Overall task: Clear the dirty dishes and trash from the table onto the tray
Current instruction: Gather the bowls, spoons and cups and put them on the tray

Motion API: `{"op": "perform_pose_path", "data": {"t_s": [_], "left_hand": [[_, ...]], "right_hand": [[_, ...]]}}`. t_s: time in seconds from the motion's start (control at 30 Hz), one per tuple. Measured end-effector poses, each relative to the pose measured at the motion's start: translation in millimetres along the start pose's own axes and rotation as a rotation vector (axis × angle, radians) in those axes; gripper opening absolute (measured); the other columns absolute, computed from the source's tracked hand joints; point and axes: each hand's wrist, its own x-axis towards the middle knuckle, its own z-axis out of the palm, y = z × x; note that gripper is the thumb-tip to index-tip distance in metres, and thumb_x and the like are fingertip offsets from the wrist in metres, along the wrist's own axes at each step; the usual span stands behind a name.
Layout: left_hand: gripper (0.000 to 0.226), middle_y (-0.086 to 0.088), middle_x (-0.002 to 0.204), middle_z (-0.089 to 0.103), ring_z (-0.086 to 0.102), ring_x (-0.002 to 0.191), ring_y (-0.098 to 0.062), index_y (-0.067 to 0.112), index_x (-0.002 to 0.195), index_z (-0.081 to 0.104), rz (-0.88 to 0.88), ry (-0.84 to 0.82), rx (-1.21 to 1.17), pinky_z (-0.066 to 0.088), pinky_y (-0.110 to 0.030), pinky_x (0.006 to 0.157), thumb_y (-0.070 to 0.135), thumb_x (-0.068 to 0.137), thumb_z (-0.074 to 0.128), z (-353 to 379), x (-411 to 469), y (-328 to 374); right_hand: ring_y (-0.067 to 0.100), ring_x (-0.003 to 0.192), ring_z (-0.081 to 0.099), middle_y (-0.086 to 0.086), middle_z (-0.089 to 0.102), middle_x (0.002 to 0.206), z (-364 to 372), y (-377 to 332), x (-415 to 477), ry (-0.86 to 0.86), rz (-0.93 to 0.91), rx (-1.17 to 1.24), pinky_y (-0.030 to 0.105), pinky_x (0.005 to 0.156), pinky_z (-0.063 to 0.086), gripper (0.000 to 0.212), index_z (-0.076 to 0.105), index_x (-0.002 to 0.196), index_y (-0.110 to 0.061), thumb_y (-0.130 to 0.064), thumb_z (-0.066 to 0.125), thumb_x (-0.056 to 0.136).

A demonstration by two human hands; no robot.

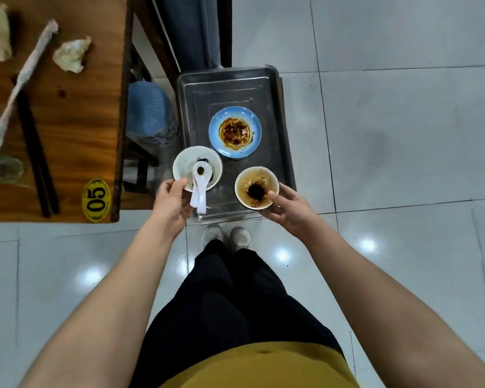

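The left hand (pixel 172 200) grips a white bowl (pixel 197 167) by its near rim, over the left edge of the metal tray (pixel 283 141); two white spoons (pixel 198 189) lie in the bowl, handles sticking out toward the person. The right hand (pixel 287 209) holds a second white bowl (pixel 256 187), stained with brown sauce, thumb on its rim, over the tray's near right corner. A blue plate (pixel 235 132) smeared with orange sauce sits on the tray beyond both bowls. On the wooden desk (pixel 79 113) at left lie black chopsticks (pixel 37 155), a paper chopstick sleeve (pixel 20 79), two crumpled napkins (pixel 72 54), a clear glass (pixel 2 168) and a yellow oval tag (pixel 96 200) reading 05. A blue stool (pixel 149 110) stands between desk and tray.
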Motion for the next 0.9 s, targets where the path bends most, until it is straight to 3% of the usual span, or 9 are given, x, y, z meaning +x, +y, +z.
{"op": "perform_pose_path", "data": {"t_s": [0.17, 0.27, 0.4, 0.53, 0.67, 0.9], "left_hand": [[0.011, -0.004, 0.081, 0.058, 0.059, 0.063, -0.009, 0.018, 0.088, 0.046, -0.045, 0.040, -0.026, 0.050, -0.024, 0.056, 0.013, 0.097, 0.051, -11, 33, -11], [0.011, -0.005, 0.082, 0.058, 0.057, 0.067, -0.012, 0.018, 0.089, 0.046, -0.054, 0.044, -0.060, 0.051, -0.024, 0.053, 0.013, 0.098, 0.050, -19, 49, -16], [0.010, -0.005, 0.084, 0.059, 0.059, 0.068, -0.013, 0.018, 0.091, 0.047, -0.068, 0.069, -0.083, 0.052, -0.026, 0.058, 0.011, 0.097, 0.051, -29, 80, -26], [0.010, -0.007, 0.089, 0.058, 0.057, 0.073, -0.016, 0.018, 0.091, 0.048, -0.087, 0.079, -0.087, 0.050, -0.031, 0.071, 0.010, 0.095, 0.052, -36, 104, -36], [0.009, -0.009, 0.091, 0.060, 0.058, 0.077, -0.018, 0.017, 0.094, 0.049, -0.092, 0.046, -0.074, 0.052, -0.034, 0.080, 0.009, 0.095, 0.053, -41, 121, -43], [0.010, -0.002, 0.075, 0.063, 0.063, 0.054, -0.007, 0.016, 0.093, 0.050, -0.082, 0.028, -0.043, 0.053, -0.021, 0.051, 0.007, 0.096, 0.051, -44, 136, -53]], "right_hand": [[0.030, 0.095, 0.069, 0.016, 0.064, 0.117, 10, 8, 40, -0.006, 0.051, -0.144, 0.041, 0.079, 0.059, 0.032, 0.055, 0.122, -0.015, -0.005, 0.060, 0.091], [0.029, 0.093, 0.067, 0.017, 0.064, 0.105, 16, 13, 63, 0.025, 0.078, -0.231, 0.044, 0.087, 0.055, 0.030, 0.050, 0.120, -0.007, -0.005, 0.060, 0.091], [0.032, 0.093, 0.064, 0.018, 0.062, 0.106, 24, 29, 102, 0.018, 0.121, -0.341, 0.040, 0.078, 0.059, 0.021, 0.050, 0.111, -0.005, -0.005, 0.059, 0.092], [0.021, 0.069, 0.069, 0.014, 0.066, 0.088, 26, 47, 137, 0.016, 0.145, -0.413, 0.031, 0.061, 0.060, 0.011, 0.056, 0.097, -0.008, -0.004, 0.063, 0.089], [0.021, 0.072, 0.068, 0.011, 0.068, 0.085, 26, 64, 164, -0.001, 0.167, -0.497, 0.033, 0.065, 0.061, 0.024, 0.060, 0.110, -0.003, -0.004, 0.066, 0.087], [0.021, 0.076, 0.068, 0.010, 0.067, 0.093, 29, 79, 188, -0.024, 0.181, -0.522, 0.027, 0.059, 0.059, 0.027, 0.061, 0.114, -0.003, -0.004, 0.066, 0.087]]}}
